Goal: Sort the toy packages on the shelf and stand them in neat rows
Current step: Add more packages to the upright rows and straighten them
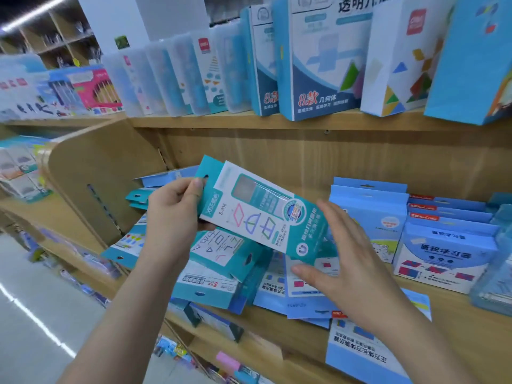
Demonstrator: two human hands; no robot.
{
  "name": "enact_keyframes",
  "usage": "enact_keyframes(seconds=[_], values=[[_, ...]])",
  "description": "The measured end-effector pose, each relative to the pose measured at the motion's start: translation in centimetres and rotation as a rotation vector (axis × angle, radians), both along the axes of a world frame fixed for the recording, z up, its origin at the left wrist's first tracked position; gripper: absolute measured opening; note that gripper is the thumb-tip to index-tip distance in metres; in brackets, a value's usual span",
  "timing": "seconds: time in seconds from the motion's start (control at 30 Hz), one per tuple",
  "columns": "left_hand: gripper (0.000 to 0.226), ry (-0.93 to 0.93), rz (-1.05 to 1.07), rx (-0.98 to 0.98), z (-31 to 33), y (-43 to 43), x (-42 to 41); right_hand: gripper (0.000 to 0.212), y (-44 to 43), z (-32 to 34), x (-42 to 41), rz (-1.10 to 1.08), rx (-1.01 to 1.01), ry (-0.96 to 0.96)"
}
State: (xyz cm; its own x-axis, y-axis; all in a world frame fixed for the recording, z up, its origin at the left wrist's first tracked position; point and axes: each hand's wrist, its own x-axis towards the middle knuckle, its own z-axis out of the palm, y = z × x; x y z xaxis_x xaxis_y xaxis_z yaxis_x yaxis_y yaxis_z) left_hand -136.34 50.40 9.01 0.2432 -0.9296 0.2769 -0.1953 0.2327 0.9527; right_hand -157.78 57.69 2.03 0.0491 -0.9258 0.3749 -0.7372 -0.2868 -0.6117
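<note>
My left hand (173, 214) grips a teal and white toy package (257, 212) by its hanger end and holds it tilted above the middle shelf (277, 331). With straight fingers, my right hand (343, 253) touches the package's lower right end. Below lies a loose heap of teal packages (219, 261) and light blue packages (293, 295), flat and overlapping. To the right, blue boxes (443, 245) stand upright in rows.
The upper shelf (221, 121) carries upright blue and white boxes (318, 56) and clear cases (166, 79). A curved wooden side panel (91, 173) bounds the shelf on the left. One blue package (360, 353) hangs over the front edge. The aisle floor (41, 314) lies lower left.
</note>
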Motion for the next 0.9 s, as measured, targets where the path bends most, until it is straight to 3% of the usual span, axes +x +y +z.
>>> enact_keyframes(seconds=[0.33,0.47,0.57,0.73,0.9], values=[[0.021,0.141,-0.204,0.058,-0.3,2.1,4.7,0.094,2.5,0.2,6.1,-0.266,-0.119,0.233],[0.025,0.279,-0.412,0.130,-0.5,2.7,5.9,0.096,4.3,0.0,8.2,-0.396,-0.097,0.178],[0.037,0.344,-0.607,0.185,-0.7,3.6,5.3,0.092,6.3,-0.1,8.9,-0.452,-0.045,0.035],[0.041,0.010,-0.910,0.211,-3.1,8.2,1.0,0.081,9.8,-0.4,8.4,-0.621,-0.054,-0.065],[0.020,0.024,-0.893,0.122,-5.3,11.3,-4.4,0.081,12.5,-1.3,5.7,-0.802,-0.151,0.005]])
